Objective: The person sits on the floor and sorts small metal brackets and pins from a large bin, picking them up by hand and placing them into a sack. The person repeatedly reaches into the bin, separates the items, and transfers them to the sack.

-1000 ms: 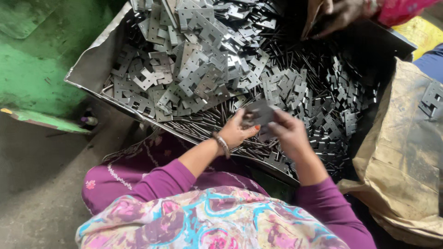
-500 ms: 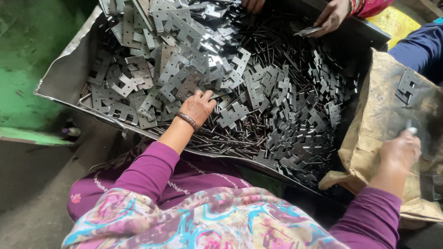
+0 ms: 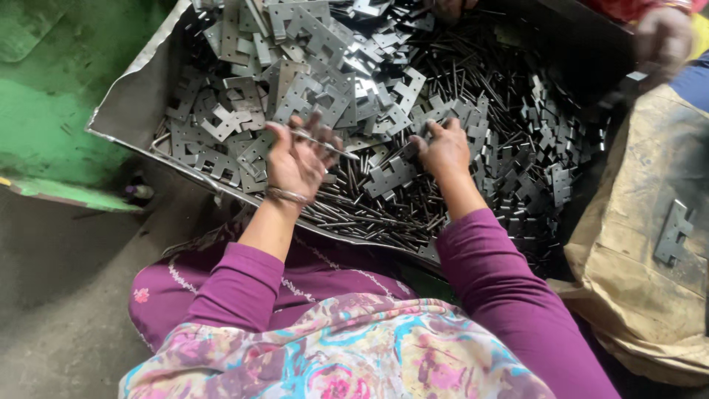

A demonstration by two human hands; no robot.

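Hands are deep in the metal now. The left hand [image 3: 295, 159] sits palm up over the near edge of the tray [image 3: 129, 103], fingers loosely curled, and a thin steel pin [image 3: 325, 144] lies across them, its tip poking out to the right. It is cradled rather than pinched. The right hand [image 3: 442, 148] is pressed down flat among the hinge plates [image 3: 310, 81], fingers spread and buried in the pieces; whether it has closed on one of them cannot be told from here.

This looks like the picking stage: pin gathered on one side, plate being sought on the other. The next move, by this reading, calls for the right hand to lift one plate free of the tangle without dragging its neighbours along, then bring the plate's knuckles into line with that pin.

The plates are flat grey stampings with notched edges, heaped thick at the far left of the tray. Loose pins [image 3: 473, 81] lie in a dark, bristling mass through the middle and along the near rim. To the right stands a worn brown sack [image 3: 635, 244] with one plate [image 3: 673, 233] lying on it. Another person's hand [image 3: 661, 37] reaches in at the top right corner.
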